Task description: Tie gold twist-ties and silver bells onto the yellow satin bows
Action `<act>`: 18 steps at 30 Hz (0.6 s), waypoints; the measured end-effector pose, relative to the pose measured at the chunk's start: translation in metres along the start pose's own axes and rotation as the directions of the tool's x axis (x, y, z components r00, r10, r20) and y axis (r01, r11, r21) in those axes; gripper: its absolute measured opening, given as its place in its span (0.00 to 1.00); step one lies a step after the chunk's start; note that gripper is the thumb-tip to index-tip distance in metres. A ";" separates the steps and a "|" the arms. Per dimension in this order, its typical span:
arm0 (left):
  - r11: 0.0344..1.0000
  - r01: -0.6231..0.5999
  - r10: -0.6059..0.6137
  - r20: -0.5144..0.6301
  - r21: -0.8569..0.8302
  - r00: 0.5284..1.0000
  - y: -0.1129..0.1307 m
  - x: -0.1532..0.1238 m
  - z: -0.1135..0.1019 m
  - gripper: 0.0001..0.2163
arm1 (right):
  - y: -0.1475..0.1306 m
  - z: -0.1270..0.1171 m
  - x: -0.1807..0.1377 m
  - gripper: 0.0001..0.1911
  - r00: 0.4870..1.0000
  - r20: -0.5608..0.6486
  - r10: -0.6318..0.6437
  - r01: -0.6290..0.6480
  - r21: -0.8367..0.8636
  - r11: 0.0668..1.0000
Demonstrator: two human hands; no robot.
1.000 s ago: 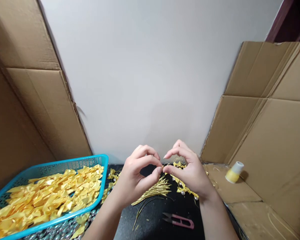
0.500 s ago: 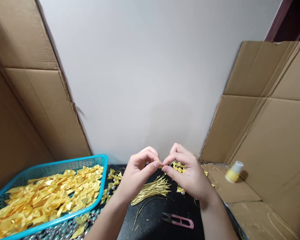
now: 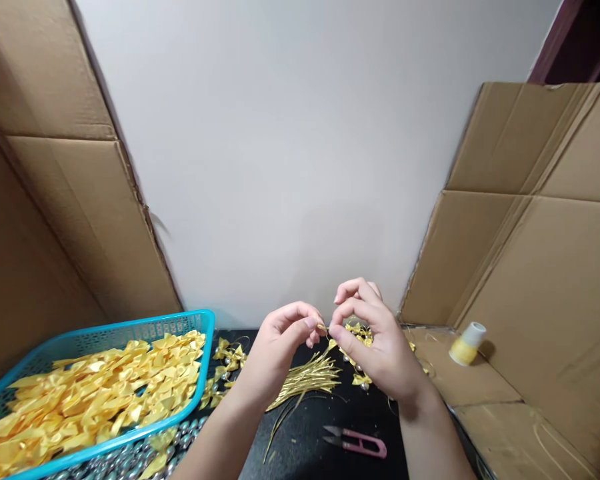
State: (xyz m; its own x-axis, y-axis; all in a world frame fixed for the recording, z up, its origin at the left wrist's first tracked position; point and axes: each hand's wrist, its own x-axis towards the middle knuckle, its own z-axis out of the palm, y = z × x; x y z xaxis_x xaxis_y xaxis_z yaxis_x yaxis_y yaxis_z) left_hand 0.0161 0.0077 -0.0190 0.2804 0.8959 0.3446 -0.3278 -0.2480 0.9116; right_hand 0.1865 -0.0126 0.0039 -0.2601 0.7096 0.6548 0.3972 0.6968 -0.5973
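Observation:
Between my two hands a short bit of gold cord (image 3: pixel 323 327) shows, mostly hidden by the fingertips. My left hand (image 3: pixel 285 340) pinches it between thumb and forefinger. The thumb and forefinger of my right hand (image 3: pixel 373 340) close on its other end, while the remaining fingers are lifted and curled. Under the hands lies a bundle of cut gold cords (image 3: pixel 307 380) on the black tabletop (image 3: pixel 290 453). Pink-handled thread snips (image 3: pixel 357 441) rest nearer to me, blades pointing left. Yellow bows with silver beads and gold loops (image 3: pixel 360 333) lie partly behind my right hand.
A turquoise basket (image 3: pixel 207 360) full of yellow ribbon bows stands at left. Many shiny grey beads (image 3: pixel 115 463) lie in front of it. More beaded bows (image 3: pixel 229 357) are beside it. A yellow thread cone (image 3: pixel 467 344) stands at right by cardboard walls (image 3: pixel 545 280).
My hands have drawn slightly apart, showing a little of the cord between them. The right hand's outer fingers have lifted and spread.

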 end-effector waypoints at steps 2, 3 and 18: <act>0.998 0.057 -0.056 0.023 -0.026 0.998 0.001 0.000 0.001 0.09 | 0.000 0.000 0.000 0.05 1.000 0.000 0.005 -0.005 -0.004 1.000; 0.996 0.083 -0.082 0.036 -0.027 0.996 0.002 -0.001 0.001 0.10 | 0.000 0.000 0.000 0.05 1.000 0.004 0.007 -0.007 -0.001 1.000; 0.967 -0.054 0.055 0.005 0.251 0.998 0.008 -0.001 -0.008 0.06 | 0.003 0.000 0.001 0.04 1.000 0.006 0.001 -0.002 0.025 1.000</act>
State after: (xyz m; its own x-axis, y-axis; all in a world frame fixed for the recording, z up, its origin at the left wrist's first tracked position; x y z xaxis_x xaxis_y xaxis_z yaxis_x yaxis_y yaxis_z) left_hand 0.0064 0.0080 -0.0138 0.2667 0.8791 0.3950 -0.1059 -0.3806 0.9187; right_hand 0.1879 -0.0100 0.0026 -0.2649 0.7113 0.6511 0.3754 0.6980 -0.6098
